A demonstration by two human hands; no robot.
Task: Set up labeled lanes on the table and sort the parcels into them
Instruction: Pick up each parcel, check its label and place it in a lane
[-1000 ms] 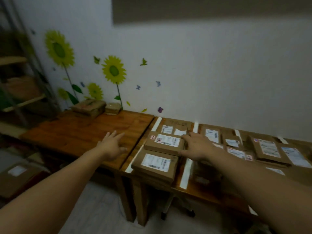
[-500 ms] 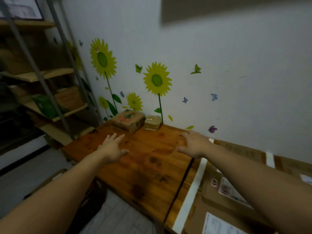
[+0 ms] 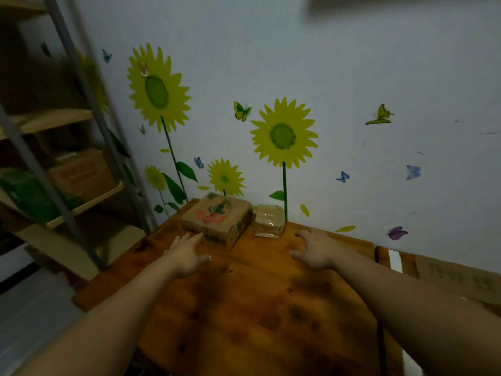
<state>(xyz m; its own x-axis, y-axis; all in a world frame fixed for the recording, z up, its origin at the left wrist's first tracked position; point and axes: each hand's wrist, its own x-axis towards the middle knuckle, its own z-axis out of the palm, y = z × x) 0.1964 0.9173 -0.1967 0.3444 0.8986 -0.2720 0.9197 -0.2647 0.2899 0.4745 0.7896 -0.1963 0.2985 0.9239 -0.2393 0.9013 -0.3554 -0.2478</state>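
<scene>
Two parcels stand at the far edge of the wooden table, against the wall. One is a brown cardboard box with a red and green print. Beside it on the right is a smaller parcel wrapped in clear tape. My left hand reaches out with straight fingers, its tips just short of the printed box. My right hand hovers with spread fingers a little right of the small parcel. Neither hand holds anything. A white tape strip and a brown cardboard label with writing lie at the right.
A metal rack with wooden shelves stands at the left and carries boxes and green bags. The white wall behind the table bears sunflower and butterfly stickers. The floor lies below the table's left edge.
The view has swung left, away from the sorted parcels and onto the left table. Both hands have moved forward to the two parcels by the wall.
</scene>
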